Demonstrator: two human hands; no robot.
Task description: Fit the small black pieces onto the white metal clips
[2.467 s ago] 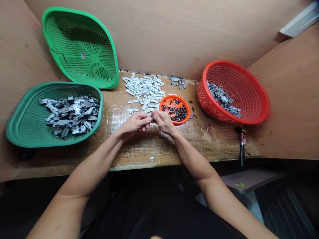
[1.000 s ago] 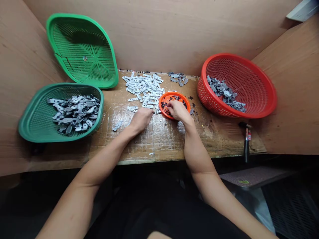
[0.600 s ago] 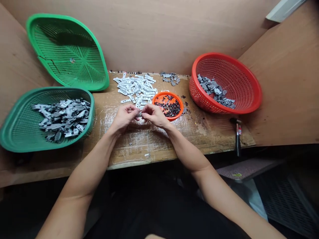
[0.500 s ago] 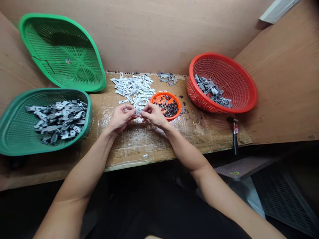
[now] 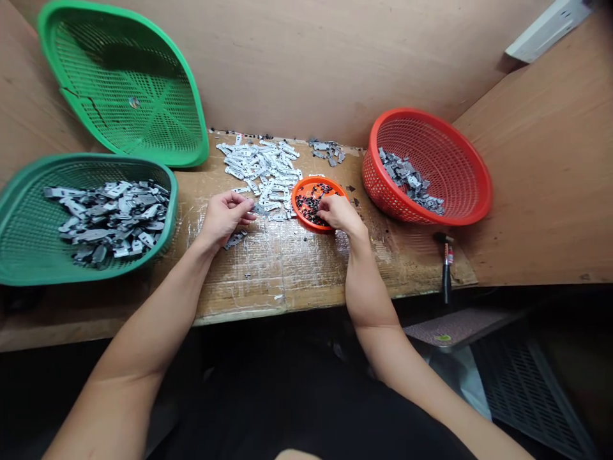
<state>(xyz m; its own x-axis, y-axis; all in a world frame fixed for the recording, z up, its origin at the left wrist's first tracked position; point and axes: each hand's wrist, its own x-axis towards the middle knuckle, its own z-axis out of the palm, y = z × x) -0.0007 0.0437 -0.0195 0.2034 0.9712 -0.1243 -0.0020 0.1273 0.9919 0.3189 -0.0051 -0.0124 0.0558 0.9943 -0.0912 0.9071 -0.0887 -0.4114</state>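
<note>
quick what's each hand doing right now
Left hand: curled, pinching a metal piece.
Right hand: fingers in the orange dish; grip hidden.

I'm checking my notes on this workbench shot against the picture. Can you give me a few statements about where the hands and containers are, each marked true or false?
1. The right hand reaches into the small orange dish of dark bits. True.
2. The red basket is bare inside. False: grey metal parts lie in it.
3. The left hand is by the heap of pale metal strips. True.
4. The tilted green basket at the back holds a heap of parts. False: the heap lies in the flat green basket.
5. A hammer lies at the table's right edge. True.
</note>
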